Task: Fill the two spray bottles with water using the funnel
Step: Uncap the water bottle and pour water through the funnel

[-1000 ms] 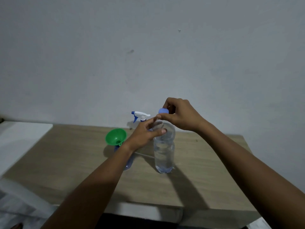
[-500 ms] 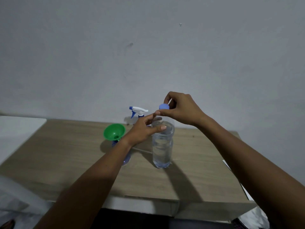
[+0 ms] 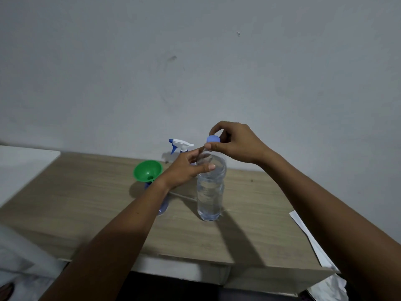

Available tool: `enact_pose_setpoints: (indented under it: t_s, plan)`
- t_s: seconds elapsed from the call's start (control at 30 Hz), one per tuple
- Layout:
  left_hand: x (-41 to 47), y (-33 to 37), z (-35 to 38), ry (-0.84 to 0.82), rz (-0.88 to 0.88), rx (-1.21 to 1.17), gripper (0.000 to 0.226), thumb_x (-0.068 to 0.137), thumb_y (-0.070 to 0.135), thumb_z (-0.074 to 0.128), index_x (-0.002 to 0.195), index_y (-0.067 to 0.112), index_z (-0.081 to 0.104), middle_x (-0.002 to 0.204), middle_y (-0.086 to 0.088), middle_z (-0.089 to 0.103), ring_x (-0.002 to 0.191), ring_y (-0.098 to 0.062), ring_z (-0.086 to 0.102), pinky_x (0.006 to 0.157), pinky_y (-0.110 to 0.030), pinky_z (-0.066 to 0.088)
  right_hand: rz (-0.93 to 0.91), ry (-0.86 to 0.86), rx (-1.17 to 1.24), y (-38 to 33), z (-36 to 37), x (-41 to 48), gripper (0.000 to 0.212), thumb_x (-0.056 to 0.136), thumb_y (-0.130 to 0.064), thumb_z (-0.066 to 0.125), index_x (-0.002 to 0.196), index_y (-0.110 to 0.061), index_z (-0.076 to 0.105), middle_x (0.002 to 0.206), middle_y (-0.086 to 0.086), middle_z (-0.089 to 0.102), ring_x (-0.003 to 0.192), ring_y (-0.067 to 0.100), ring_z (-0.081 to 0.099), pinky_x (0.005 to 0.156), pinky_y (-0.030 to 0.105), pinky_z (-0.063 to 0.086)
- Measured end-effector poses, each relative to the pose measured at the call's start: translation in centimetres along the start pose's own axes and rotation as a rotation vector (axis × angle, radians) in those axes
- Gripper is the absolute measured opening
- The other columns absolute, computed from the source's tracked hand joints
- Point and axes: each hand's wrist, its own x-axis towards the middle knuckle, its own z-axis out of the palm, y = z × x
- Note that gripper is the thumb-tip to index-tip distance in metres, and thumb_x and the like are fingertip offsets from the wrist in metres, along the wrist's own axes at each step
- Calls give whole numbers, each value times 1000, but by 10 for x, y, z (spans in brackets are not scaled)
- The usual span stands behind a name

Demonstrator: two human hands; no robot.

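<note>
No text, label, brand, number or sign can be read anywhere in the scene. The clear plastic water bottle (image 3: 209, 192), standing near the middle of the table, has a plain see-through wall with no printing to be made out. Its round blue plastic cap (image 3: 213, 139) is too small and dim to show any marking.
</note>
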Motion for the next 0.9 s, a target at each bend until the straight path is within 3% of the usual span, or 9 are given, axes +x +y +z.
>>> enact_pose_setpoints:
  t_s: [0.07, 0.17, 0.23, 0.33, 0.47, 0.57, 0.73, 0.83, 0.9]
  plan:
    - [-1, 0, 1, 3, -13, -6, 54, 86, 22, 76, 136, 25, 58, 129, 6, 67, 125, -5, 58, 114, -39, 41, 38, 46, 7, 0, 3, 0, 37, 77, -52, 82, 93, -23, 65, 65, -10, 64, 58, 0, 56, 54, 9, 38]
    - [-1, 2, 0, 7, -26, -10, 55, 85, 22, 77, 137, 25, 57, 129, 6, 67, 123, -4, 59, 114, -38, 41, 21, 22, -2, -1, 6, 0, 32, 82, -47, 80, 90, -20, 65, 61, -10, 59, 55, 3, 52, 55, 16, 36]
    - [-1, 3, 1, 7, -19, -4, 51, 86, 21, 76, 134, 25, 60, 124, 8, 69, 120, -6, 61, 113, -37, 42, -12, -18, -12, -2, 3, 1, 25, 87, -42, 77, 96, -21, 69, 63, -9, 60, 56, 5, 50, 57, 18, 37]
    - [-2, 5, 2, 8, -11, -7, 51, 87, 19, 75, 134, 28, 59, 125, 10, 69, 122, -3, 59, 113, -36, 42, -42, -119, -27, 1, -4, 2, 25, 94, -37, 70, 115, -24, 72, 84, 4, 71, 70, 13, 58, 67, 23, 44]
    - [-2, 2, 0, 7, -29, -19, 56, 85, 22, 77, 138, 27, 57, 128, 8, 67, 124, -5, 58, 114, -43, 41, -38, -127, -33, 2, -6, 0, 36, 93, -40, 71, 127, -29, 67, 89, -1, 73, 76, 3, 62, 72, 16, 45]
    - [-2, 2, 0, 0, -27, 0, 55, 85, 24, 77, 136, 27, 58, 127, 11, 68, 124, -7, 59, 114, -42, 40, 23, -43, 10, 1, -3, -2, 41, 83, -47, 80, 116, -29, 64, 78, -5, 69, 70, -2, 62, 64, 10, 43]
    - [-2, 1, -1, 5, -47, -26, 59, 83, 26, 79, 138, 29, 56, 130, 9, 66, 126, -5, 56, 115, -43, 39, 53, -33, 41, -3, -1, -1, 27, 84, -43, 80, 97, -24, 66, 73, -4, 69, 60, 1, 56, 60, 18, 42]
    - [-1, 1, -1, -15, -38, -36, 60, 81, 31, 80, 136, 32, 58, 130, 10, 66, 127, -9, 57, 115, -47, 38, 50, -92, 133, -3, -5, 0, 18, 96, -36, 68, 107, -22, 70, 88, 6, 72, 76, 15, 65, 75, 34, 58]
    - [0, 1, 0, -24, -23, -27, 59, 82, 29, 80, 136, 31, 58, 130, 10, 66, 126, -11, 58, 115, -47, 38, 114, -110, 370, 2, -10, -3, 22, 101, -34, 61, 115, -19, 68, 108, 9, 70, 95, 20, 71, 84, 37, 61]
